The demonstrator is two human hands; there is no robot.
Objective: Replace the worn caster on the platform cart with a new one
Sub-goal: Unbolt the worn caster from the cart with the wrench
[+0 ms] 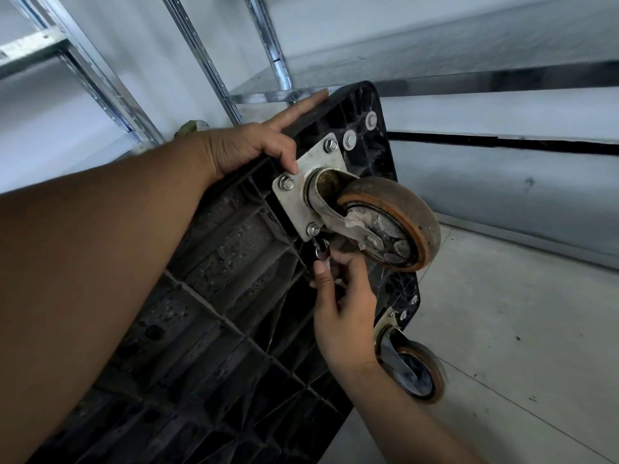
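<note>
Head view, and the platform cart (217, 296) is tipped up on its edge, ribbed underside facing us. Left hand (241, 149) grips the cart's top rim, fingers curled over it, index finger stretched along the edge, thumb pressing the mounting plate (301, 195). Just beyond that thumb juts the worn caster (388, 222), its orange tread grimy. Right hand (345, 306) pinches a small metal tool (322, 254) between thumb and fingertips, right under the plate's lower bolt (313, 229). Beside the right wrist sits a second caster (415, 370).
</note>
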